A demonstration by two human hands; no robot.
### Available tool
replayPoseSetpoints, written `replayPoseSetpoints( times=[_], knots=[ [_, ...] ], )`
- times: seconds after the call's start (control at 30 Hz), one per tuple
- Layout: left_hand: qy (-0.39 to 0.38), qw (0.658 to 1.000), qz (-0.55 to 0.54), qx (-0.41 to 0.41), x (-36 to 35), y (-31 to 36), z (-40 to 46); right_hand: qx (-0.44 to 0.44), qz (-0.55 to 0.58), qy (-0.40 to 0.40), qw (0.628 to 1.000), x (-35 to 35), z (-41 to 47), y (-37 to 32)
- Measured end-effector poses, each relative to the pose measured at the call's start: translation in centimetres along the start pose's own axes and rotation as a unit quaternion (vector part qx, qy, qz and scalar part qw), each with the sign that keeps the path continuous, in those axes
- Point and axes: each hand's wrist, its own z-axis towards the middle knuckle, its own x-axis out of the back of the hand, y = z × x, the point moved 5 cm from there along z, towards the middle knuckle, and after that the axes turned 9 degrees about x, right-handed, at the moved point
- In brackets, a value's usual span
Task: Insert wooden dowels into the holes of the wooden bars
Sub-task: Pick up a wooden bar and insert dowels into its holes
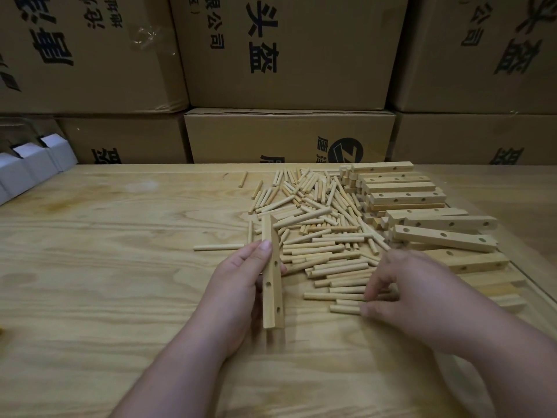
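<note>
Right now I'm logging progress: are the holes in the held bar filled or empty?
Empty. The bar in the left hand shows open dark holes, no dowel in them.

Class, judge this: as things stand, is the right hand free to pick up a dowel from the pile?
Probably yes. The right hand already rests on the near dowels with nothing over them, while the left hand holds the wooden bar clear.

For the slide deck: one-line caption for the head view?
Left hand holds a drilled pale wooden bar upright while right hand reaches into the pile of short wooden dowels on the plywood table.
</note>
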Motion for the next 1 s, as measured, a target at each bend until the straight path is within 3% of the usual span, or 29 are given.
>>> replayPoseSetpoints(
  times=[0.27,0.37,0.47,0.57,0.63,0.8,1.0],
  knots=[
    [-0.001,1.000,-0.005,-0.001,0.0,0.0,0.1,0.081,-0.003,-0.017,0.997,-1.7,0.1,-2.1],
    [0.009,1.000,-0.012,-0.007,0.1,0.0,0.2,0.065,0.091,0.078,0.991,-0.5,0.2,-1.7],
    [0.019,1.000,-0.012,-0.011,0.1,0.2,0.2,0.035,0.237,0.242,0.940,1.1,-0.1,-0.5],
    [0.022,0.999,-0.027,-0.009,0.0,0.4,0.1,0.042,0.298,0.317,0.899,1.3,-0.5,-0.1],
    [0.025,0.999,-0.028,-0.006,-0.1,0.4,0.0,0.046,0.312,0.304,0.899,0.3,-0.4,-0.4],
    [0.018,0.999,-0.028,-0.004,-0.2,0.3,0.0,0.066,0.247,0.228,0.940,-1.8,0.2,-2.2],
    [0.024,1.000,0.003,-0.011,-0.4,0.1,0.0,0.106,0.301,0.232,0.919,-2.2,0.2,-3.5]
  ],
)
